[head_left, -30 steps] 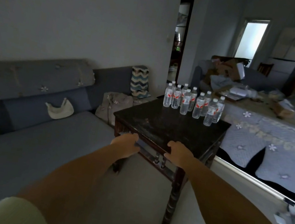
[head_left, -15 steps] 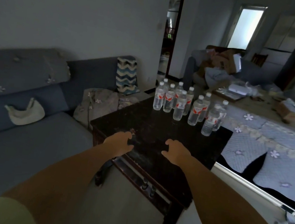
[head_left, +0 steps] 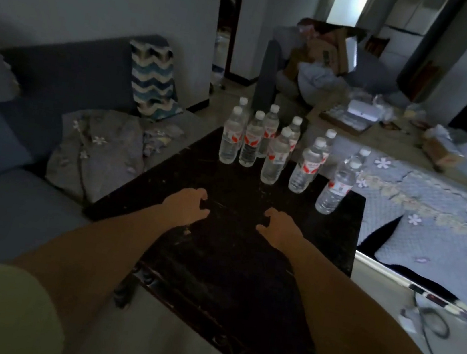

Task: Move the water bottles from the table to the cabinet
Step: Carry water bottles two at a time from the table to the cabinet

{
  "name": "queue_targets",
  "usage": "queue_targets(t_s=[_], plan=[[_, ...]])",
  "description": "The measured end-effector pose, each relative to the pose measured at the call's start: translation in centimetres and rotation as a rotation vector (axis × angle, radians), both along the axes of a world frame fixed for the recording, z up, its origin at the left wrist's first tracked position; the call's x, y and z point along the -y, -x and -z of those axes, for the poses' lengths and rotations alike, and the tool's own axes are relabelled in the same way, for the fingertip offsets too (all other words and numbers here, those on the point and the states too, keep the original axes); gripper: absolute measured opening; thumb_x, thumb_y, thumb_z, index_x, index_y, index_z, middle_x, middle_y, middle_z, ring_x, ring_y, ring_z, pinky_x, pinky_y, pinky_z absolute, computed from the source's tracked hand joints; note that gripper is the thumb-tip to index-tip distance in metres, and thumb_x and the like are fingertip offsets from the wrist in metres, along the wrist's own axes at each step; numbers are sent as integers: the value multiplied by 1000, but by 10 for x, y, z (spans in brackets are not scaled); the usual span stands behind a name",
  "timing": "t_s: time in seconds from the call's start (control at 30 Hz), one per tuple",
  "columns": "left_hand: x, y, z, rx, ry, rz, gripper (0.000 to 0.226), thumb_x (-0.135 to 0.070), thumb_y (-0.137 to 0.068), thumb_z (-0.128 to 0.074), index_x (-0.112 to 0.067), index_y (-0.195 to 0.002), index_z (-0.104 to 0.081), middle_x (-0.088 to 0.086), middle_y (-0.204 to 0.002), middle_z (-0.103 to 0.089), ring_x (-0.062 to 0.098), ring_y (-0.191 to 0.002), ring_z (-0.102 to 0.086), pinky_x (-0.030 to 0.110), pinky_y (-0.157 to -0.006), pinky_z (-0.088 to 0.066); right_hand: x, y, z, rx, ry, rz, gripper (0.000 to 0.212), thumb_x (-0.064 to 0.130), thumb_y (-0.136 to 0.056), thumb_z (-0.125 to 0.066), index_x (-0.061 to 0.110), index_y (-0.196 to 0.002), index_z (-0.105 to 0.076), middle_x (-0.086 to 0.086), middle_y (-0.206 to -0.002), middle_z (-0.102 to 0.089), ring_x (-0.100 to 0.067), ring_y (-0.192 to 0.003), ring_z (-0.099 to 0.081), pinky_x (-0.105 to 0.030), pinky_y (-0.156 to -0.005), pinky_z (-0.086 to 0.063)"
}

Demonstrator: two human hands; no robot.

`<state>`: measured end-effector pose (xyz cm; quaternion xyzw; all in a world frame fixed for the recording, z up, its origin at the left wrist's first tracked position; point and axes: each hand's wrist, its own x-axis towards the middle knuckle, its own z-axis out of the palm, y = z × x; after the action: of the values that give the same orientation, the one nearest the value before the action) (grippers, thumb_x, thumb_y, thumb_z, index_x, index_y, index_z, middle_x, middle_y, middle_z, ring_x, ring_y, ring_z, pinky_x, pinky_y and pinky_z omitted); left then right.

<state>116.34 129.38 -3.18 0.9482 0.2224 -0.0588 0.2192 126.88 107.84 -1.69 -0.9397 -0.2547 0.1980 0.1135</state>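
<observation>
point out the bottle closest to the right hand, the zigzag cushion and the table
nearest bottle (head_left: 335, 188): head view, on its label
zigzag cushion (head_left: 153, 78): head view, middle of its front
table (head_left: 233, 252): head view, bare dark top

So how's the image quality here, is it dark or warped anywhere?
Head view: the room is dim, the dark table nearly black; the doorway at the back is blown out bright; wide-angle bending stretches both forearms at the frame edges; the water bottles stay readable, slightly soft.
</observation>
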Motion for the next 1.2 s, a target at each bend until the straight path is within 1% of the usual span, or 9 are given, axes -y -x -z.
queue_targets(t_s=[0.1,0.47,0.67,0.73,0.83,0.93,1.03,1.13,1.2], plan=[[-32,-29,11,-16,59,16,44,-39,-91,-59,-17,-128,-47,6,-119,-56,15,-90,-51,28,-76,-42,-20,-23,9,-25,-8,77,56,34,-96,-56,13,-145,-38,-14,-141,-45,-30,-126,-49,-38,-103,-43],[-76,-125,33,7,225,19,49,-38,-91,-60,-12,-131,-46,11,-122,-58,18,-93,-55,27,-77,-43,-64,-104,40,-89,-126,216,58,33,-95,-60,8,-143,-40,-18,-138,-51,-32,-123,-53,-37,-98,-45],[-87,-187,39,50,280,-50,62,-37,-91,-61,-12,-142,-35,14,-134,-51,28,-114,-55,30,-83,-45,-84,-170,59,-99,-279,315,54,29,-91,-65,2,-134,-44,-19,-130,-55,-33,-117,-55,-40,-96,-46],[-87,-201,41,103,321,-103,69,-35,-90,-63,-12,-145,-29,16,-138,-46,29,-121,-51,33,-90,-46,-89,-188,64,-104,-366,359,55,27,-90,-67,0,-132,-45,-20,-129,-55,-33,-117,-55,-40,-96,-46],[-93,-242,48,192,377,-219,79,-32,-89,-66,-10,-150,-20,17,-147,-35,30,-133,-40,42,-106,-40,-104,-229,81,-141,-492,436,68,30,-85,-72,0,-137,-41,-19,-135,-51,-32,-124,-51,-47,-102,-44],[-96,-269,56,281,415,-352,90,-34,-87,-69,-10,-152,-11,18,-152,-25,33,-139,-28,44,-110,-33,-118,-251,98,-181,-634,525,85,29,-77,-79,6,-143,-32,-15,-142,-46,-31,-129,-48,-50,-106,-42],[-101,-292,64,342,464,-494,101,-36,-83,-73,-13,-153,-5,15,-157,-15,32,-144,-18,47,-112,-27,-128,-261,116,-182,-750,584,92,25,-73,-83,11,-146,-28,-12,-145,-43,-28,-130,-47,-49,-108,-40],[-112,-318,77,426,500,-548,103,-36,-81,-75,-13,-153,-5,10,-159,-13,28,-146,-15,43,-114,-24,-138,-274,131,-150,-872,629,95,18,-73,-83,9,-147,-24,-11,-147,-40,-26,-134,-44,-44,-110,-39],[-119,-332,87,477,525,-539,103,-34,-80,-76,-12,-153,-7,10,-158,-18,28,-145,-19,42,-116,-26,-145,-281,140,-117,-956,686,93,17,-73,-84,10,-145,-27,-7,-143,-44,-20,-127,-48,-30,-103,-44]])
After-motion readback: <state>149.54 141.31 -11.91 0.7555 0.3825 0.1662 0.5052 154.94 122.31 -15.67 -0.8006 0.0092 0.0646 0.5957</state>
